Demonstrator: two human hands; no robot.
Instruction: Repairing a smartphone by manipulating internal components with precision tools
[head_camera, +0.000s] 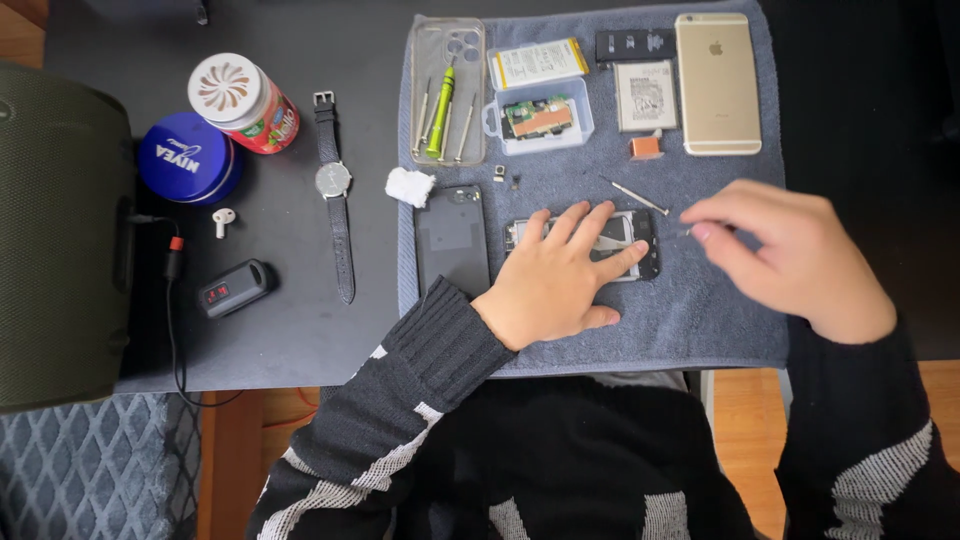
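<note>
On the grey towel (720, 320), left hand (560, 285) lies flat, fingers released, pinning the opened phone (640, 245); right hand (790, 255) pinches, apparently, a tiny screw, which a slackened pinch could lose.

Left hand (560, 280) flat; right hand (790, 250) pinching.

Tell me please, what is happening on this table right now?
A person is working on an opened phone that lies on a grey towel. The left hand rests flat on the phone and holds it down. The right hand hovers beside it, pinching something too small to make out. A thin metal tool lies just above the phone. Further up are a clear case with screwdrivers, a small box with a circuit board and a gold phone lying face down.
</note>
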